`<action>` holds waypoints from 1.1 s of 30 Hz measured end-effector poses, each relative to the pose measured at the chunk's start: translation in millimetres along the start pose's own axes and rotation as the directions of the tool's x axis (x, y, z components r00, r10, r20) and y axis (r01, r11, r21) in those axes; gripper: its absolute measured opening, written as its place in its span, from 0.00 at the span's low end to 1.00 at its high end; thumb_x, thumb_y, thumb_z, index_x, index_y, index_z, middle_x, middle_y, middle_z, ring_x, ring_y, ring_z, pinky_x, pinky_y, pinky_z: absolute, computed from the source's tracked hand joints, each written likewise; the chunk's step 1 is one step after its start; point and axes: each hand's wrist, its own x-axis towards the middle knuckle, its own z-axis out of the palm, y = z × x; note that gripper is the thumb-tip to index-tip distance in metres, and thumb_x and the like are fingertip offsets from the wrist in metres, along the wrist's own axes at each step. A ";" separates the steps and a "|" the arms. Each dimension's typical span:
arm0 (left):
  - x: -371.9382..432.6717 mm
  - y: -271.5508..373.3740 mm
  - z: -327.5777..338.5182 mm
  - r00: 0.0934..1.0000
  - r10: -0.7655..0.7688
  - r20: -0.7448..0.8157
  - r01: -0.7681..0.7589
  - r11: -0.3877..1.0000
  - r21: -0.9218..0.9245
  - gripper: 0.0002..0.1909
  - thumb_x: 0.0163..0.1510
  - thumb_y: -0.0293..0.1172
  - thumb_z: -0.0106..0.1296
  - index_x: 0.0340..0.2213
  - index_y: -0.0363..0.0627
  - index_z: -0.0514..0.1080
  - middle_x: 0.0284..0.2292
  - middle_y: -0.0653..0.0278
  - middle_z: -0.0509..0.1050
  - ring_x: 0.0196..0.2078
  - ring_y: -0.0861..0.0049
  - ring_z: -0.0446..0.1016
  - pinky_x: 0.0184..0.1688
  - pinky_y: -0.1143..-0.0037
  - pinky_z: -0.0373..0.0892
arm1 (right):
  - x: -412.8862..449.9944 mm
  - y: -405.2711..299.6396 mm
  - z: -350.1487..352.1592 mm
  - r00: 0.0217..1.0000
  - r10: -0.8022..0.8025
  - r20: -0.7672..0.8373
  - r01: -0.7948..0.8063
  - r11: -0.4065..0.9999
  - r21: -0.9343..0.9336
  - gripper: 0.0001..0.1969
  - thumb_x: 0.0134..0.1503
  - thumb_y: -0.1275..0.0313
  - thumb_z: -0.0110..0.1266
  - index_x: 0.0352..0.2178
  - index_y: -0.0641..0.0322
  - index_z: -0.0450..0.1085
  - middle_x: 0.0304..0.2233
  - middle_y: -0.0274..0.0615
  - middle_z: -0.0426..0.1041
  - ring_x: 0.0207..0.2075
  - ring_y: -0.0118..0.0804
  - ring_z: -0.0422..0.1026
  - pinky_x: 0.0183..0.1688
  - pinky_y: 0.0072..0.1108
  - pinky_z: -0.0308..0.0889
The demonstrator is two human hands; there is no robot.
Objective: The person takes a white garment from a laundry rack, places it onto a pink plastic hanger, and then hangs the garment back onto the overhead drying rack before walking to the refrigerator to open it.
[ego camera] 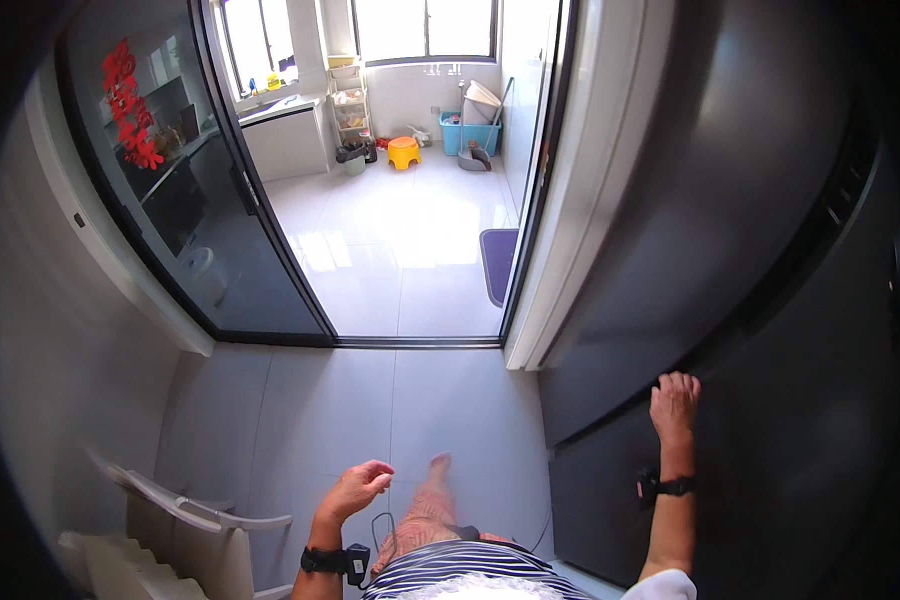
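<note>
My right hand is raised at the right, its fingertips curled at the dark gap along the edge of a large dark grey refrigerator door. Whether the fingers grip that edge cannot be made out. In front of my body, over the tiled floor, my left hand hangs with loosely bent fingers and nothing in it. A black strap with a small device sits on each wrist.
Ahead, a black-framed sliding glass door stands partly open onto a bright room. A yellow stool, a blue tub, a dustpan and a shelf rack are inside. A white chair is at the lower left.
</note>
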 end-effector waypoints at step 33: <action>294.3 122.5 55.8 0.780 0.181 0.599 -0.289 0.953 0.089 0.08 0.51 0.28 0.47 0.32 0.36 0.68 0.22 0.65 0.70 0.24 0.82 0.67 0.28 0.81 0.66 | -1.2 41.3 -18.5 0.932 0.286 0.221 -0.097 0.788 -0.608 0.08 0.39 0.72 0.46 0.18 0.64 0.71 0.22 0.45 0.68 0.33 0.41 0.65 0.48 0.30 0.53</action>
